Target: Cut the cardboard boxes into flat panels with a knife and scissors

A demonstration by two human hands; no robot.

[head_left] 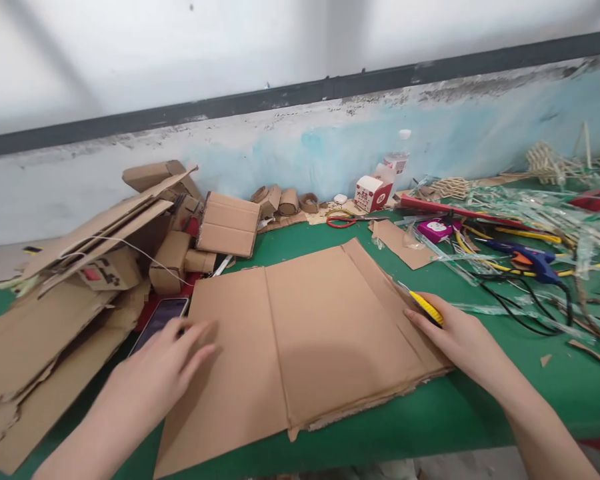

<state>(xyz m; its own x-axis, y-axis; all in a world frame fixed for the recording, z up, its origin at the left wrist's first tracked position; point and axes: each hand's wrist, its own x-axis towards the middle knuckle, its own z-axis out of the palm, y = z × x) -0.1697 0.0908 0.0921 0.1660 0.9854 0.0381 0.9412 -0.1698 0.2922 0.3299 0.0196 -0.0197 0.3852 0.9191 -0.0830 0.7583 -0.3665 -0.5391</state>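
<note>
A large creased sheet of brown cardboard point(325, 333) lies flat on the green table point(395, 427), with a rough, torn front edge. Over its left part is my left hand point(170, 360), its fingers apart and nothing in them. My right hand point(445, 327) is at the sheet's right edge, wrapped round a yellow utility knife point(427, 307) whose blade points up and left. Partly behind my left hand, a dark phone point(161, 320) rests beside the sheet's left edge.
Stacked cardboard point(45, 327) fills the left. Along the wall are cardboard rolls point(289, 201), red scissors point(343, 220), a red and white box point(373, 193) and a bottle point(400, 157). A blue glue gun point(530, 257), cables and tangled plastic strips crowd the right.
</note>
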